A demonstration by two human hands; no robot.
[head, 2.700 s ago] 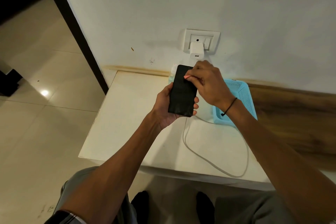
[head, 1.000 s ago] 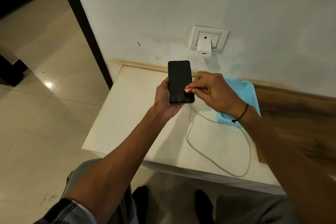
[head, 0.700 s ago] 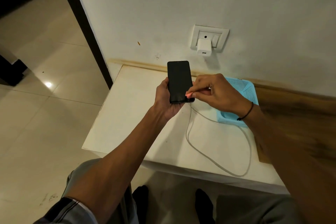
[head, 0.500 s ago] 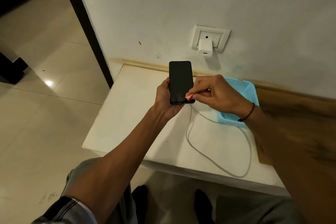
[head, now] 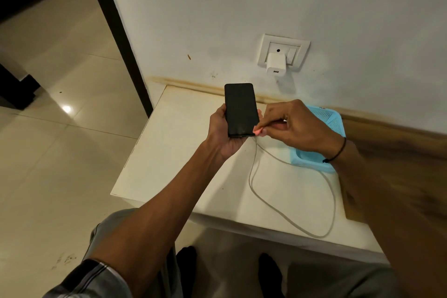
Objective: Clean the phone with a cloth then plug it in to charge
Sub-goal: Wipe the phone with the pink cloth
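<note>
My left hand [head: 221, 133] grips a black phone [head: 240, 109] upright above the white table [head: 181, 152], its dark screen facing me. My right hand [head: 297, 126] pinches a small pink cloth [head: 257, 131] against the phone's bottom right corner. A white charging cable [head: 251, 176] lies on the table in a long loop below the hands; both its ends are hidden behind them. A white charger adapter [head: 275, 65] sits in the wall socket [head: 300, 55] above the table, and its port shows no cable in it.
A light blue perforated basket [head: 331, 118] stands against the wall behind my right wrist. A dark door frame [head: 121, 38] runs down left of the table, with tiled floor [head: 60, 152] beyond. My knees are under the table's front edge.
My right hand has slid the pink cloth down the phone's right side, from near the top to the bottom corner. The left hand holds the phone more upright than before.
</note>
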